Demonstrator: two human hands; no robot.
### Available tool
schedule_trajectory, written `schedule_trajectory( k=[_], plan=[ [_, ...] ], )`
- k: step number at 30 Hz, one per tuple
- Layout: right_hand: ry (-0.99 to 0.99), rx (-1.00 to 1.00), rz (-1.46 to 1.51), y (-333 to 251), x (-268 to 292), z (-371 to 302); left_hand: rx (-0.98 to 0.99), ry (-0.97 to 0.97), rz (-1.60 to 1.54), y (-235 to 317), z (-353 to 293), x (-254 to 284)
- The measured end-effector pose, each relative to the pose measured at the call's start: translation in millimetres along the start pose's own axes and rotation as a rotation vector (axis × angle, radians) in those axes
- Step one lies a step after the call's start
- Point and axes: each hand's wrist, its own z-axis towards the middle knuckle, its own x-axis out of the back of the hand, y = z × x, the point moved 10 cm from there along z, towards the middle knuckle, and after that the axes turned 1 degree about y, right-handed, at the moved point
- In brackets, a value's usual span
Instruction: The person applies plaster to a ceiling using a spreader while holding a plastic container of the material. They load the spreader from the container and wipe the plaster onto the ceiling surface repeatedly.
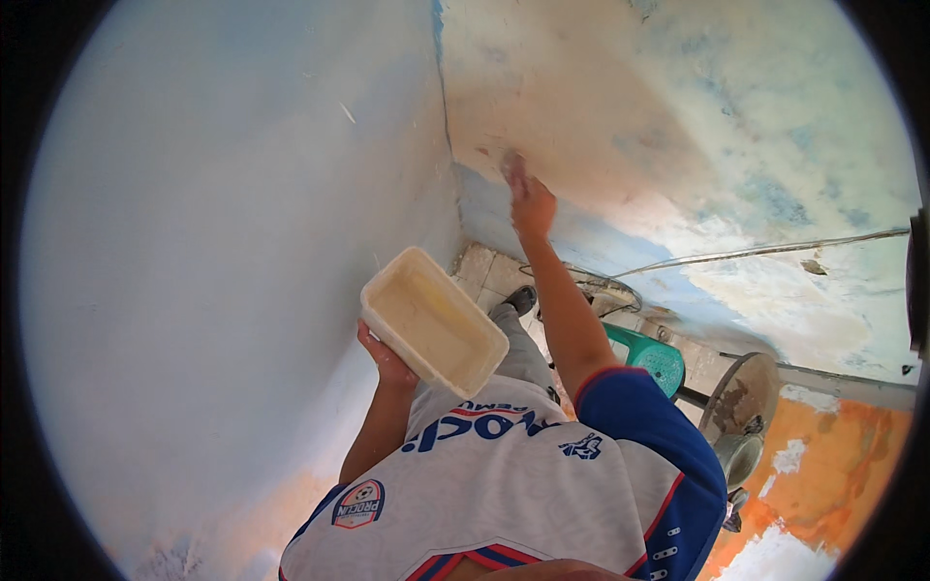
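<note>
My left hand (386, 356) grips the side of a rectangular off-white plastic tub (360, 295), held tilted in front of my body. Inside the tub its floor and walls carry a pale coating. My right arm reaches up to the wall (581, 107) beside the corner. In my right hand (533, 208), fingers closed, is a short hand tool (513, 167) against the wall; it is smeared by motion, so brush or scraper I cannot tell. Around the tool the wall is beige, with patchy pale green and blue further right.
A bluish-white wall (213, 242) rises close on my left. Below on the tiled floor (481, 271) stand a green plastic stool (659, 363), a round board-like thing (741, 392) and a metal pot (738, 460). A cable (756, 252) runs across the right wall. Orange peeling wall (823, 465) shows at lower right.
</note>
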Motion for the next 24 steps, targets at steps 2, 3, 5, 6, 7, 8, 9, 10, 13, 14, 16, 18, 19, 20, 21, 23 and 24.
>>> schedule_trajectory(
  k=[2,3,5,6,7,8,9,10,13,14,16,18,19,20,21,23,24],
  plan=[
    [0.185,-0.080,0.125,39,41,-28,-0.005,-0.024,-0.017,-7,7,7],
    [0.126,-0.129,0.159,51,37,-43,-0.003,-0.035,-0.015,-8,9,11],
    [-0.001,-0.224,0.232,66,20,-66,-0.017,-0.023,0.005,-7,9,8],
    [-0.030,-0.106,0.189,49,11,-63,-0.008,-0.016,-0.004,-8,6,8],
    [-0.058,0.012,0.146,23,-3,-56,0.001,-0.010,-0.012,-8,4,7],
    [-0.085,0.130,0.106,-2,-17,-47,0.020,-0.006,-0.039,-8,-1,8],
    [-0.110,0.124,0.081,-17,-31,-35,0.035,-0.004,-0.068,-9,-3,7],
    [-0.133,0.119,0.057,-27,-42,-20,-0.002,-0.001,-0.040,-4,-4,8],
    [-0.066,0.098,0.020,-34,-42,12,-0.066,0.022,-0.016,6,-11,25],
    [0.023,0.086,0.073,-28,-25,12,-0.059,0.023,-0.045,7,-7,36],
    [0.200,0.076,0.173,-1,10,17,-0.061,0.006,-0.077,9,-4,41],
    [0.120,-0.281,0.199,56,27,-11,-0.082,-0.022,-0.091,11,-7,37],
    [0.085,-0.259,0.202,57,32,-28,-0.077,-0.023,-0.093,7,-6,37],
    [0.049,-0.239,0.208,55,34,-44,-0.074,-0.023,-0.093,6,-5,37],
    [0.017,-0.221,0.214,52,33,-51,-0.069,-0.026,-0.091,4,-3,35],
    [-0.164,-0.025,0.083,12,10,-43,-0.034,0.010,-0.066,-2,-8,27],
    [-0.255,0.073,0.023,-9,-5,-38,-0.021,0.030,-0.049,-2,-12,24]
  ],
)
